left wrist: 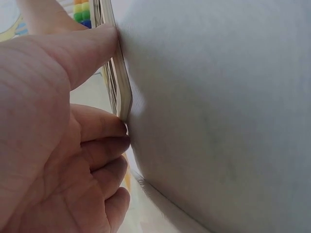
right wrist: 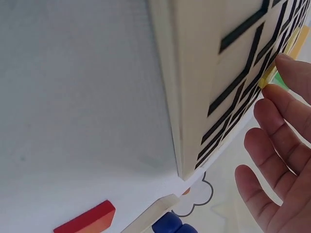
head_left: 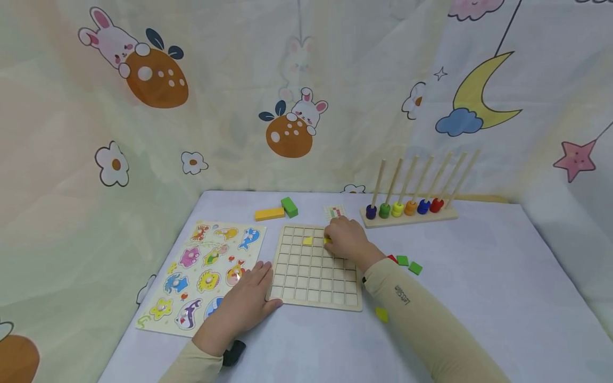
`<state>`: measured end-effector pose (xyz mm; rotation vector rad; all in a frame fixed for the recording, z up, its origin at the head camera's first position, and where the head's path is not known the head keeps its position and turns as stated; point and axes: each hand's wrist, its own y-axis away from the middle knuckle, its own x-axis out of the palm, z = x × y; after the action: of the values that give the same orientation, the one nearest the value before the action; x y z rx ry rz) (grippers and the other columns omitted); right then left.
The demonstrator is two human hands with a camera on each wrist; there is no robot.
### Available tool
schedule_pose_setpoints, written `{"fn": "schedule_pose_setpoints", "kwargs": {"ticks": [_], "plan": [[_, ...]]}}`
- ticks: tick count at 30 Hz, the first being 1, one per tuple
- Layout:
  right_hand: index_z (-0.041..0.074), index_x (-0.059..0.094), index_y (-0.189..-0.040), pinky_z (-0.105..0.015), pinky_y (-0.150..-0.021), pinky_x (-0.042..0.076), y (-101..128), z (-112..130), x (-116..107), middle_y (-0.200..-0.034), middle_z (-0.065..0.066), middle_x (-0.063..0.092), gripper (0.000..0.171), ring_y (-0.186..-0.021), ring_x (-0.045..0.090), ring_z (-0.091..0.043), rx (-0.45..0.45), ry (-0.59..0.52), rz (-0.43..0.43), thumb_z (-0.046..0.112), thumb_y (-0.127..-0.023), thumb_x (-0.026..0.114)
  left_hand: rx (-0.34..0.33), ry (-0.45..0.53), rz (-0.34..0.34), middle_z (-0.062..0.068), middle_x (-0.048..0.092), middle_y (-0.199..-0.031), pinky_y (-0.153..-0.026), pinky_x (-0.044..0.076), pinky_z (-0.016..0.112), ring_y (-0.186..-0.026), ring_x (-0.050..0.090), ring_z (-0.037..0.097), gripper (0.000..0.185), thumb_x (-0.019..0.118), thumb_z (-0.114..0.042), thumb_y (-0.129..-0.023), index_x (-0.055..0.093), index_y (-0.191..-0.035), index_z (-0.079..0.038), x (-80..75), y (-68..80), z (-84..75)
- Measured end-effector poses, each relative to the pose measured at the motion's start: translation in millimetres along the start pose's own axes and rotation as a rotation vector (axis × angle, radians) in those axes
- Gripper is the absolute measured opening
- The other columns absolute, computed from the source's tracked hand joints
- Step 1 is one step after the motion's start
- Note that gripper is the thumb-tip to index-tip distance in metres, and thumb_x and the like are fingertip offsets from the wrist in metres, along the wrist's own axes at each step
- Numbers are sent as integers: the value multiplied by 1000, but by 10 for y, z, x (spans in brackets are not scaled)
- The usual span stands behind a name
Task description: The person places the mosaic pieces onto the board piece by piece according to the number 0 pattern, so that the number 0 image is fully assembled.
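Note:
A wooden grid board (head_left: 311,276) lies in the middle of the table. One yellow tile (head_left: 307,240) sits in a cell of its second row. My right hand (head_left: 344,240) lies on the board's far right part, its straight fingers (right wrist: 278,116) pressing a second yellow tile (head_left: 328,241) into a cell two places to the right. In the right wrist view that tile (right wrist: 266,80) shows under a fingertip. My left hand (head_left: 249,298) rests against the board's near left corner. Its thumb (left wrist: 92,46) lies along the board's edge (left wrist: 120,87) and its fingers touch the corner.
Loose red (head_left: 391,258), green (head_left: 403,260), green (head_left: 415,267) and yellow (head_left: 381,314) tiles lie right of the board. An animal peg puzzle (head_left: 191,250) lies at the left. Behind are a yellow block (head_left: 269,214), a green block (head_left: 289,207), a card (head_left: 335,211) and a peg rack (head_left: 407,217) with rings.

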<state>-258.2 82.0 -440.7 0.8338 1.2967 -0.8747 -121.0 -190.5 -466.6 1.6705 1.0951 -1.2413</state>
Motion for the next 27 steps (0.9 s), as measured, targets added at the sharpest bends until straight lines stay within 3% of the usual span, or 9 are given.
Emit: {"fn": "schedule_pose_setpoints", "kwargs": {"ticks": [9,17,21,27], "plan": [[17,80,-88,-57,-98,56,-13,-2,17,-93,-1,72,11,-93,63,-24,29,-21,-12,26,-94,77,-4,1,7,13,35,-170,-131,29,52,-162,26,33,85,72,-50,-96,40,-160,-3,-4,9,1],[18,72,-73,-42,-75,51,9,-24,11,-81,0,65,25,-81,55,-20,25,-33,-31,25,-96,75,13,18,-9,17,36,-169,-131,28,53,-161,27,35,84,73,-47,-96,41,-158,0,-11,23,-16],[18,80,-91,-44,-80,56,60,-80,-36,-95,1,73,14,-89,60,-20,48,-30,-46,31,-97,76,7,18,-5,16,35,-170,-132,27,52,-162,26,34,85,72,-48,-97,40,-159,-1,-7,19,-20],[18,81,-115,-42,-84,59,187,-186,-155,-109,-2,73,25,-100,64,-24,75,-14,-55,34,-97,76,0,16,1,15,34,-171,-131,28,52,-162,25,33,85,71,-49,-97,40,-160,-2,-6,14,-7]]}}
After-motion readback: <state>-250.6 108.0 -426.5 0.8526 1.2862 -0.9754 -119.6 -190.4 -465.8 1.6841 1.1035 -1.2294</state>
